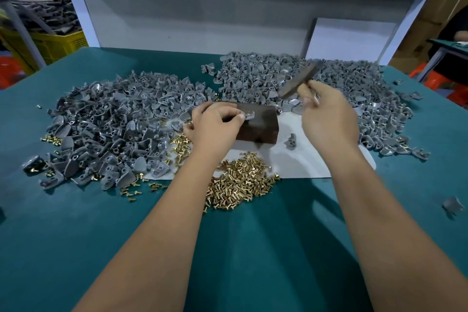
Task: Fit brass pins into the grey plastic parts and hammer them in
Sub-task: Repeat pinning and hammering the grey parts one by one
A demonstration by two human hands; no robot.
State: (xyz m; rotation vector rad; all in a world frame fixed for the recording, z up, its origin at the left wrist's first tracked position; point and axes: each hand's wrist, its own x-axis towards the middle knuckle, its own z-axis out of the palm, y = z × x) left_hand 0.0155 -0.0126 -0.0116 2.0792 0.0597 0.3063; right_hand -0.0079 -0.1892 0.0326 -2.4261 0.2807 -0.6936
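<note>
A grey plastic part [249, 116] is held down on top of a dark brown block [260, 124], pinched at its near edge by the fingertips of the left hand [215, 125]; much of the part is covered by those fingers, so whether a pin is seated in it cannot be told. The block is set on a white sheet [304, 159] on the teal table [101, 235]. A hammer [301, 79] is gripped by the curled fingers of the right hand [329, 114] and is raised above and to the right of the block; its head is blurred and its handle is mostly hidden in the fist. A heap of brass pins [240, 182] is seen just in front of the block, partly hidden by the left forearm. 2 large piles of grey parts are spread behind: 1 at the left [109, 129], 1 at the right [304, 76]. A yellow crate [58, 44] is cut off at the far left.
</note>
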